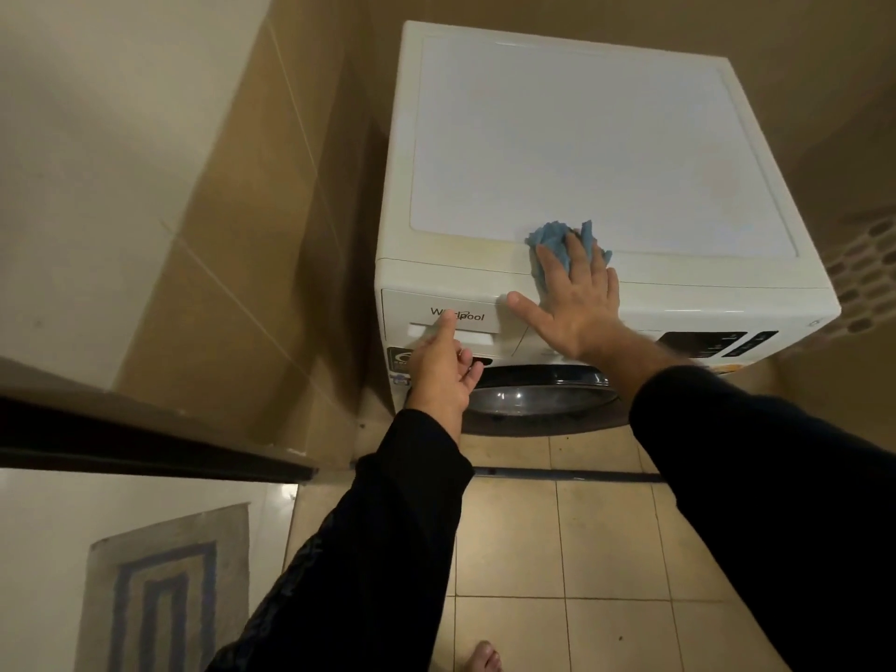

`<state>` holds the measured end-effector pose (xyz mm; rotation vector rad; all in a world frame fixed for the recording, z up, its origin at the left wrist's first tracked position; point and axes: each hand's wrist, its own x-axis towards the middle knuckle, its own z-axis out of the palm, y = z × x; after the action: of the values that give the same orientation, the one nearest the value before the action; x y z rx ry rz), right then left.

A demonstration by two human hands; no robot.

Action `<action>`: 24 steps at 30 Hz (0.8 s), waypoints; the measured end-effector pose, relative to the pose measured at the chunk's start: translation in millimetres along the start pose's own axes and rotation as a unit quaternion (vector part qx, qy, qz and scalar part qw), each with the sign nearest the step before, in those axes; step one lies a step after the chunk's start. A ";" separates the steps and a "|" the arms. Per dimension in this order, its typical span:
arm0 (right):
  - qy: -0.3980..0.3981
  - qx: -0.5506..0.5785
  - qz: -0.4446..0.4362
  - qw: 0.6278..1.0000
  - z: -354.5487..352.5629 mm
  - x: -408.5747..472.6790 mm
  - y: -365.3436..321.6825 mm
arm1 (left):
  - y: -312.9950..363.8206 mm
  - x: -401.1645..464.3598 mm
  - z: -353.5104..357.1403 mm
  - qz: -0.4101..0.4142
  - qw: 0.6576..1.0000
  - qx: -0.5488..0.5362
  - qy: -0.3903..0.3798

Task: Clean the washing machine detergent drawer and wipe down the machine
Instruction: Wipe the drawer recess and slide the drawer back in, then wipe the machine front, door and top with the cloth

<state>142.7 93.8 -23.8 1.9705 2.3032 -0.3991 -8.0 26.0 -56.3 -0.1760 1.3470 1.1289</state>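
Observation:
A white front-loading washing machine [582, 138] stands against the tiled walls. Its detergent drawer [480, 316] sits closed at the front's top left. My right hand [577, 295] lies flat with straight fingers on a crumpled blue cloth [550, 235], pressing it onto the front edge of the machine's top. My left hand [443, 368] reaches to the drawer front; its thumb touches the panel just above the handle recess and the other fingers are loosely curled, holding nothing. The dark round door [538, 390] is below.
Tiled walls close in on the left and behind the machine. A perforated basket [860, 278] shows at the right. A dark door frame edge [145, 443] crosses the left, with a grey-blue mat [165, 599] below. My bare toes [480, 657] stand on the beige floor tiles.

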 end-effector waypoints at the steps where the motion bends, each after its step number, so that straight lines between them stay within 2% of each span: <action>1: 0.000 0.000 0.001 1.000 0.1 0.4 0.7 | 1.6 -4.5 -0.4 -0.002 1.000 0.019 -0.002; 7: -0.029 0.009 0.004 1.000 -9.3 0.8 0.4 | 6.3 -49.8 -18.3 -0.018 0.995 0.089 -0.032; 11: -0.053 0.042 -0.021 0.998 -20.3 5.7 7.8 | 25.8 -83.4 -17.0 0.013 0.994 0.103 -0.025; 14: -0.041 0.066 -0.089 0.993 -33.8 5.8 17.6 | 39.8 -112.1 -1.4 0.041 0.994 0.102 0.001; 16: -0.036 0.154 -0.137 0.978 -41.2 -2.7 22.2 | 42.3 -129.3 9.5 0.057 0.993 0.103 0.007; 20: -0.105 0.386 -0.116 0.909 -74.0 -51.1 29.1 | 35.5 -163.8 36.0 0.089 0.992 0.091 0.000; 21: -0.120 0.460 -0.093 0.875 -80.9 -61.2 30.9 | 31.4 -169.0 41.4 0.096 0.990 0.104 0.003; 22: -0.130 0.553 -0.066 0.821 -90.8 -71.6 33.7 | 25.8 -174.3 47.1 0.103 0.988 0.119 0.009; 24: -0.151 0.734 -0.028 0.662 -109.3 -89.5 39.2 | 11.5 -184.1 54.6 0.104 0.986 0.132 0.014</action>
<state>207.5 40.8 96.6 1.6903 1.6799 -2.9917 54.0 -29.9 117.0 0.1450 1.5516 1.1098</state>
